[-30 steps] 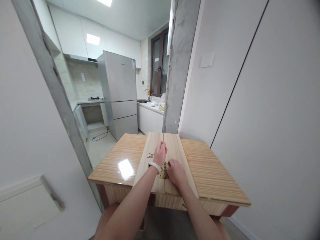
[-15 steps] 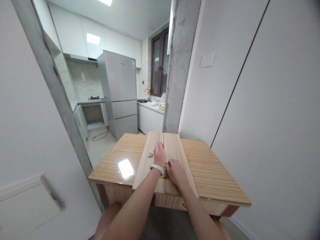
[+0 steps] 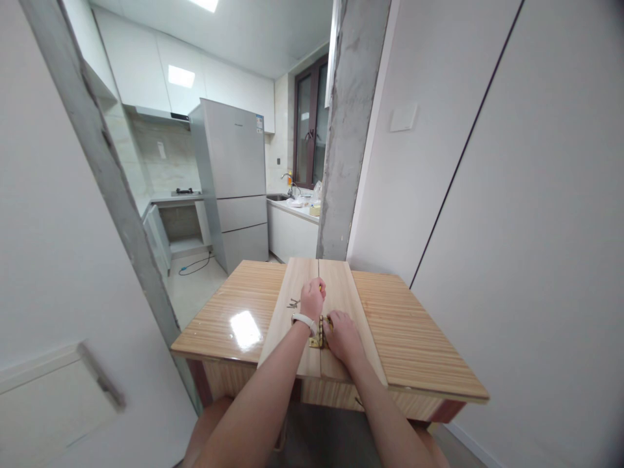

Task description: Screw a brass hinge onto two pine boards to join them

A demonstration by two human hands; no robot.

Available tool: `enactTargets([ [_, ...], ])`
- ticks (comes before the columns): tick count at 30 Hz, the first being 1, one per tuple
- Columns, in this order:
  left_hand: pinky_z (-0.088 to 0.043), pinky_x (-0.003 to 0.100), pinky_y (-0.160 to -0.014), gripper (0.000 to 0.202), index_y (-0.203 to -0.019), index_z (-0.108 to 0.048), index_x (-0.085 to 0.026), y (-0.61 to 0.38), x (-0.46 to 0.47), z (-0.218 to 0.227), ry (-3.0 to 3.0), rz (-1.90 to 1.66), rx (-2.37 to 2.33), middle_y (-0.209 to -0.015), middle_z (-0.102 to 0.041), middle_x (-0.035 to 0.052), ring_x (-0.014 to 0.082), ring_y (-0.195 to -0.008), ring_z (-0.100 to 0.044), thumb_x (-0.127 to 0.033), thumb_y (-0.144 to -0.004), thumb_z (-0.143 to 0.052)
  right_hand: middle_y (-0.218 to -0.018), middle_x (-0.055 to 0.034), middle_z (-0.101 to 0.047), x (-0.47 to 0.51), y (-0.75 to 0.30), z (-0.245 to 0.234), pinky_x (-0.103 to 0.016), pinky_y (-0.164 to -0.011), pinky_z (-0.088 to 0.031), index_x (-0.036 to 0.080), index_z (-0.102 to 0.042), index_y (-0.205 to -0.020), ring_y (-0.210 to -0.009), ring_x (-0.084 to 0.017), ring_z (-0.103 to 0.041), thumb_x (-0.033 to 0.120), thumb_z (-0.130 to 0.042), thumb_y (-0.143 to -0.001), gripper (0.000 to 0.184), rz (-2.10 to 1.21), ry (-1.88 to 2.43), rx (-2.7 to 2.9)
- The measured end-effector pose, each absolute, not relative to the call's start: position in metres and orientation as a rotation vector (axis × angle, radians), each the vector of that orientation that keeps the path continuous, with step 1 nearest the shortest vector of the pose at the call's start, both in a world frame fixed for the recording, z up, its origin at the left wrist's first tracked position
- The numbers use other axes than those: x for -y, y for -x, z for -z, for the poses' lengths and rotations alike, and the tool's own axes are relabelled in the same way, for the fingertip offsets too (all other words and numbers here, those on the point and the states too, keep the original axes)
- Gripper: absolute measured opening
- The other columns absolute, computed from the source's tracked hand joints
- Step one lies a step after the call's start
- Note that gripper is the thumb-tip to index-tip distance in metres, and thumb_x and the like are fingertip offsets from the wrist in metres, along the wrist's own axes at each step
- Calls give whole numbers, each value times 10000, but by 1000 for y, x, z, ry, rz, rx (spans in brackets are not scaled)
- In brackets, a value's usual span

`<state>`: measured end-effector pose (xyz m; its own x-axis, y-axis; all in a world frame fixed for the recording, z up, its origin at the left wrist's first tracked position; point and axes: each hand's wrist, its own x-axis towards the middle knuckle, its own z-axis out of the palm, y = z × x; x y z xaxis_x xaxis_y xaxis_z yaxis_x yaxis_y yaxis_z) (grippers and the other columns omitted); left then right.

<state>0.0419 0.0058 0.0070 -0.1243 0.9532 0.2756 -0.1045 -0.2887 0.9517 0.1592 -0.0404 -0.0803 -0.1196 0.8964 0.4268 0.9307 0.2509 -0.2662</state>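
Two pale wooden boards (image 3: 305, 276) lie side by side on the table, with a narrow seam between them. A brass-coloured hinge (image 3: 316, 342) lies across that seam, partly hidden by my hands. My right hand (image 3: 344, 333) rests on the right board, its bent fingers gripping the hinge's right side. Above the boards, just beyond the hinge, my left hand (image 3: 312, 298) is closed. A small yellow bit shows at its fingertips, but most of what it holds is hidden. Several screws (image 3: 293, 303) lie loose on the left board, beside my left hand.
The wood-grain table (image 3: 404, 325) extends to both sides of the boards and has a drawer front (image 3: 331, 394) below. A white wall (image 3: 487, 227) stands close on the right. Beyond the table are a grey fridge (image 3: 234, 156) and a kitchen counter with a sink (image 3: 277, 197).
My left hand has turned slightly and shifted a little to the right, so more of the hinge and a yellow bit at the fingertips now show. My right hand stays in place.
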Motion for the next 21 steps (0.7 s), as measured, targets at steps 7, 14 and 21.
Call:
enactTargets([
  [7, -224, 238, -470, 300, -618, -388, -220, -37, -3, -8, -1283, -1508, -870, -526, -355, -52, 106, -480, -325, -326, -897, -419, -1051, -89, -674, 39, -159, 81, -318, -891, -365, 224, -625, -949, -1029, -228, -557, 340, -475, -977, 191, 82, 1668, 2021],
  [14, -374, 259, -632, 270, -845, -535, -219, -42, 10, -5, -1413, -1736, -1185, -702, -561, -22, 143, -650, -515, -442, -984, -472, -1062, -91, -677, 39, -159, 80, -317, -898, -369, 225, -627, -946, -1038, -231, -558, 338, -461, -981, 204, 67, 1668, 2020],
  [21, -401, 305, -715, 313, -894, -560, -225, -48, 13, -2, -1323, -1791, -1349, -818, -635, 39, 197, -776, -590, -402, -1042, -348, -1082, -97, -679, 41, -158, 78, -323, -905, -372, 232, -631, -983, -1062, -238, -554, 323, -480, -965, 177, 41, 1678, 2016],
])
